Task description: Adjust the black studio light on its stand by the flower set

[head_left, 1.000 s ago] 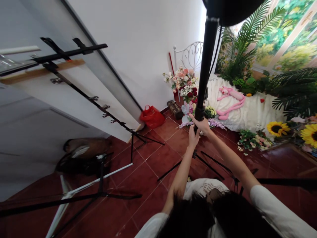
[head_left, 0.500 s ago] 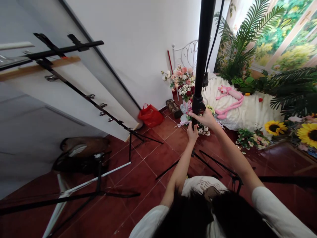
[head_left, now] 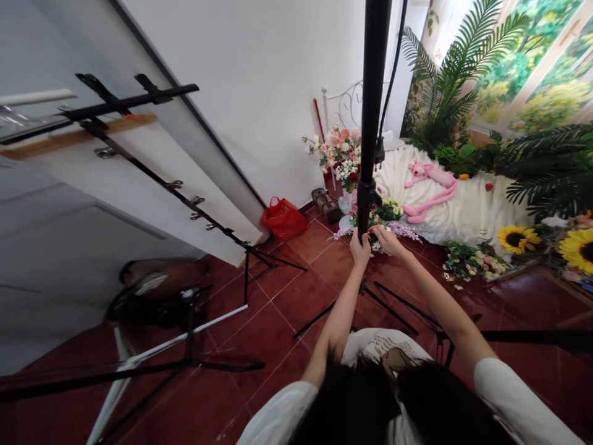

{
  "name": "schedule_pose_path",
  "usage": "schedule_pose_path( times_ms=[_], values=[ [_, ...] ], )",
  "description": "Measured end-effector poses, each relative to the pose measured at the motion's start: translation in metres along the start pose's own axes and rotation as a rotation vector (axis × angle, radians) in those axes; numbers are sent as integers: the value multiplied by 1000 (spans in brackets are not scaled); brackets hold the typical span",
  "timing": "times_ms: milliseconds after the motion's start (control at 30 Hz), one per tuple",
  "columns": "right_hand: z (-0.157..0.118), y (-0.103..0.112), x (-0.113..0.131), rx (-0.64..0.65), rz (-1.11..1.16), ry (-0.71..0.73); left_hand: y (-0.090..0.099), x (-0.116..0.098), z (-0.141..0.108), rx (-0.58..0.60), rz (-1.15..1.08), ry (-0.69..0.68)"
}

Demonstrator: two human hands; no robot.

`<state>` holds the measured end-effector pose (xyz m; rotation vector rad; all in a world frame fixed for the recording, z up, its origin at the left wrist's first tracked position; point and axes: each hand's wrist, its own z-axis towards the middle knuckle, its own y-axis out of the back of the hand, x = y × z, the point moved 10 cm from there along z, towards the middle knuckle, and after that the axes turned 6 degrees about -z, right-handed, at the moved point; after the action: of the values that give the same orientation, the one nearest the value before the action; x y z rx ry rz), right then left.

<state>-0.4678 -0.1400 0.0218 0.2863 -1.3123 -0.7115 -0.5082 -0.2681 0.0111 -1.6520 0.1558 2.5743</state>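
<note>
A black light stand rises nearly upright in front of me, with a locking collar partway up. My left hand is wrapped round the pole below that collar. Close by on the right, my right hand has its fingers bent together against the pole's side; what they pinch, if anything, is hidden. A black cable ending in a plug hangs along the pole's right side. The stand's tripod legs spread over the floor beneath my forearms.
At left, a black stand with clamps stands by white boards. A red bag sits against the wall. Flowers, a pink plush toy on white cloth, and sunflowers lie to the right. Another stand's legs cross the lower left.
My right hand has dropped from the locking collar to a lower spot beside my left hand. My left hand keeps its hold on the pole. The view has shifted slightly.
</note>
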Motion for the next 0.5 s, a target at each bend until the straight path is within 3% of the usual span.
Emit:
schedule_pose_path(
  times_ms=[300,500],
  values=[
    [8,-13,-23,-178,252,-107,-1,0,-1,27,-54,14],
    [21,-17,-43,-133,255,-367,-2,1,-1,50,-72,26]
  ],
)
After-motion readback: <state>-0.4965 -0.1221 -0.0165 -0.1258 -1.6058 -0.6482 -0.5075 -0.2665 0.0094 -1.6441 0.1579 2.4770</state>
